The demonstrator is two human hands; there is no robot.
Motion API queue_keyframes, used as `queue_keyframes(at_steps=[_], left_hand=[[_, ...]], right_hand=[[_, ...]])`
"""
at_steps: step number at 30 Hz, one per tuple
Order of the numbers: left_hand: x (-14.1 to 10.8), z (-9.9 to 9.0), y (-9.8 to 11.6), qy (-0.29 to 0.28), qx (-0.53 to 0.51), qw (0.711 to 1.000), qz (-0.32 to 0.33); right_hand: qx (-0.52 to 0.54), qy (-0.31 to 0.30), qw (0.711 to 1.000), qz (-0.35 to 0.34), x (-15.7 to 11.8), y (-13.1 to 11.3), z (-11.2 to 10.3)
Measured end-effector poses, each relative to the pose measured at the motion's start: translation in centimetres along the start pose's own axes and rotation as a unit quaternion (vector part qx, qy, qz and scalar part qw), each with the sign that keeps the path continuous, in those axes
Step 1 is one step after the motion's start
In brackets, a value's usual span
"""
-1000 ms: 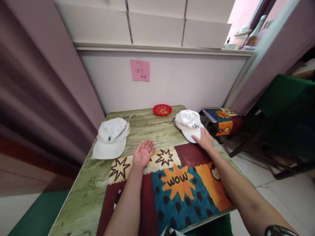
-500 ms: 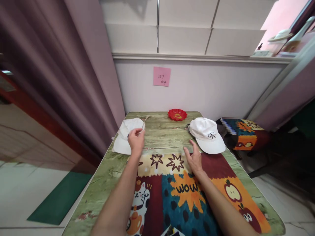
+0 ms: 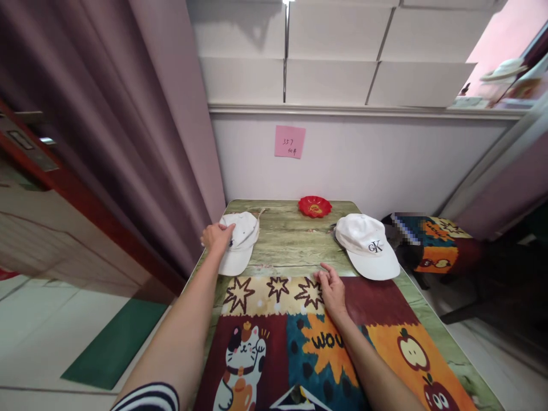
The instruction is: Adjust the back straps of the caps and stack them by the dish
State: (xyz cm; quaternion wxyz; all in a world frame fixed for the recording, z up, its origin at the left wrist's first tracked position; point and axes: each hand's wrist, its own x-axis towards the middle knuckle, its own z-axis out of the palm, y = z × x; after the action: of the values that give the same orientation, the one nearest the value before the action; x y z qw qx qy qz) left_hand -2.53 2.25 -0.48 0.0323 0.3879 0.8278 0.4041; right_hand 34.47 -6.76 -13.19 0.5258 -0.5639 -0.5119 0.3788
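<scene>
On the left of the table lies a white cap (image 3: 245, 235), its brim toward me and a small dark mark on its front. My left hand (image 3: 214, 236) is at that cap's left side, thumb over the crown and fingers closed against its edge; some fingertips are hidden. A second white cap (image 3: 363, 234) with dark letters rests on the right, brim pointing toward me and right. My right hand (image 3: 334, 290) hovers over or rests on the patterned mat (image 3: 265, 354), left of the second cap, fingers loosely apart and holding nothing.
A red scalloped dish (image 3: 315, 206) stands at the table's (image 3: 282, 234) back edge. Behind it is a wall with a pink note (image 3: 290, 142). A purple curtain (image 3: 171, 114) hangs close on the left. A stool with a patterned cover (image 3: 440, 242) stands beyond the right edge.
My left hand has gone from the left cap's right side to its left side. That cap has turned, its brim swinging right. My right hand has drawn slightly away from the other cap.
</scene>
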Motion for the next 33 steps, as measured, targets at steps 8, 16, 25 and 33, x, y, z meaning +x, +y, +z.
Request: queue_keyframes(at_steps=[8, 16, 25, 33], left_hand=[[0.4, -1.7, 1.3, -0.019, 0.005, 1.000, 0.004], [-1.5, -5.3, 4.0, 0.005, -0.121, 0.989, 0.081], [-5.8, -4.9, 8.6, -0.050, -0.416, 0.907, 0.048], [-9.1, -4.2, 8.5, -0.135, -0.457, 0.879, 0.027]], right_hand=[[0.005, -0.001, 1.000, 0.004, 0.1, 0.1, 0.1], [0.007, -0.007, 1.000, 0.008, 0.0, 0.0, 0.0], [0.247, -0.151, 0.950, 0.116, 1.2, -6.8, 3.7], [0.481, -0.268, 0.795, 0.256, 4.1, -10.8, 7.6]])
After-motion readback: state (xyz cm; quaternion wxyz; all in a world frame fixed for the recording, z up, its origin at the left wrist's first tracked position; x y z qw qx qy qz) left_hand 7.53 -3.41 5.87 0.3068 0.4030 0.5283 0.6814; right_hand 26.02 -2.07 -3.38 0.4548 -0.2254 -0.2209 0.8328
